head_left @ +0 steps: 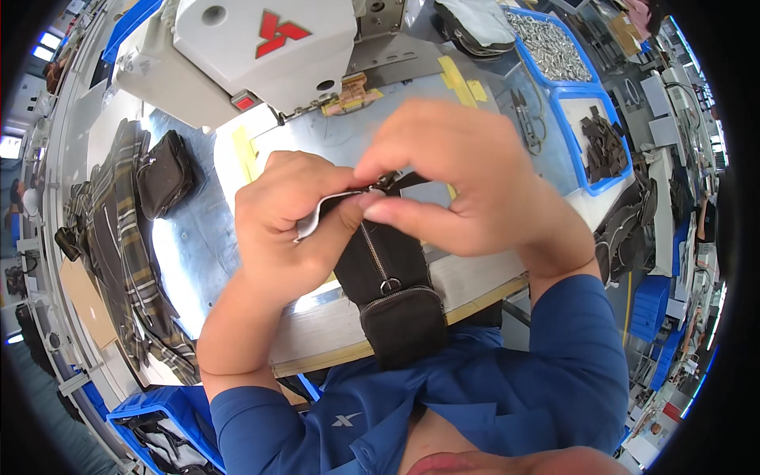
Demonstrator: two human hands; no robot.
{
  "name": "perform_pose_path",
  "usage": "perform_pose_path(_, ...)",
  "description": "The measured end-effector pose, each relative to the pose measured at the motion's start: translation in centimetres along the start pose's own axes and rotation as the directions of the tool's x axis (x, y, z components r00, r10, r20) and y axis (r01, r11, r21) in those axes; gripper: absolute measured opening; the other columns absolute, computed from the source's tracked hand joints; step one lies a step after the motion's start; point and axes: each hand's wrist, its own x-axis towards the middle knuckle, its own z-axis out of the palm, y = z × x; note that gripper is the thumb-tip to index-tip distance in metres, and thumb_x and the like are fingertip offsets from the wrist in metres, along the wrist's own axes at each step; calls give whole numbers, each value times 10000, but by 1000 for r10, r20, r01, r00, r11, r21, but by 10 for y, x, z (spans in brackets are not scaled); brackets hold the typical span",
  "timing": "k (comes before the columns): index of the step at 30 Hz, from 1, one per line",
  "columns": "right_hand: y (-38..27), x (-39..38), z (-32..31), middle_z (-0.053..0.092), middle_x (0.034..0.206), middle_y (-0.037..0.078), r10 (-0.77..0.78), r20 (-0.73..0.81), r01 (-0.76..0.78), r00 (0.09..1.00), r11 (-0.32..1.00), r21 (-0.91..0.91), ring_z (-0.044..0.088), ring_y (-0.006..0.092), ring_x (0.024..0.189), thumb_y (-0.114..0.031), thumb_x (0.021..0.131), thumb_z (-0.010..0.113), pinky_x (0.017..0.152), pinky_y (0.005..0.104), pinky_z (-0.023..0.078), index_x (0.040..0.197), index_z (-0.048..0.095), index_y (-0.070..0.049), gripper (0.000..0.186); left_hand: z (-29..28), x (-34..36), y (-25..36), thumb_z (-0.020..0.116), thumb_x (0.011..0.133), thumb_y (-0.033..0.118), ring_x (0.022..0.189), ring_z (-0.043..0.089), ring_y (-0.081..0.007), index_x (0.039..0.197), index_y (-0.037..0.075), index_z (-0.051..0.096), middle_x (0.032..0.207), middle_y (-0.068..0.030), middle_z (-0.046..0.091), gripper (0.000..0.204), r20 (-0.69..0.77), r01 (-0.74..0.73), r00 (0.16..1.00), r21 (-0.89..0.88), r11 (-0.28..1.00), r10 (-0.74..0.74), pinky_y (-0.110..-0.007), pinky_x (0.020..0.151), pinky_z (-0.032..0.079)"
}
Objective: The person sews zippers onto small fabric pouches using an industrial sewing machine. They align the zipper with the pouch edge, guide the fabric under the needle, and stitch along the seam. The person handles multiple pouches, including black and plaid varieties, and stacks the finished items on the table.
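Observation:
A narrow black zippered bag [377,252] hangs from my hands over the table's near edge. A metal zipper runs down it to a D-ring, and a small zipped pouch [402,323] forms its lower end. My left hand [289,222] is closed on the bag's upper end, where a pale flap [321,215] sticks out under the fingers. Close against it, my right hand [471,178] pinches a short black strap [413,180] beside a small metal fitting [385,181]. Fingertips partly hide the fitting, so its exact kind is unclear.
A white sewing machine [237,55] stands at the far side. Blue trays hold metal fittings [552,49] and dark strap pieces [606,146] at right, near scissors [522,115]. Plaid fabric [123,229] and a black pouch [165,174] lie left; a blue crate [162,423] is lower left.

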Motion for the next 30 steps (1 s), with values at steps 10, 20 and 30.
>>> perform_pose_path(10, 3, -3, 0, 602, 880, 103, -124, 22, 126, 992, 953, -276, 623, 336, 819, -50, 797, 735, 744, 434, 516, 939, 657, -50, 162, 13, 1, -2, 904, 789, 11, 694, 641, -190, 1000, 46, 812, 805, -59, 740, 234, -7, -19, 1000, 45, 999, 19, -313, 706, 480)
perform_pose_path(20, 21, 1, 6, 689, 902, 63, 237, -18, -237, 971, 972, 6, 663, 186, 833, -161, 910, 779, 755, 348, 513, 1089, 703, -2, 251, 16, 0, -1, 870, 916, 121, 719, 639, -129, 969, 16, 807, 806, -42, 736, 133, -17, 451, 888, -160, 878, -460, -289, 675, 504)
perform_pose_path(30, 95, -33, 43, 690, 775, 5, 713, 149, -680, 685, 553, 482, 594, 75, 673, -260, 960, 794, 589, 325, 456, 972, 772, -6, 254, 27, 13, -55, 798, 956, 54, 873, 755, -204, 1189, -54, 731, 1043, -117, 789, 266, 108, 603, 673, -653, 458, -732, -351, 806, 616)
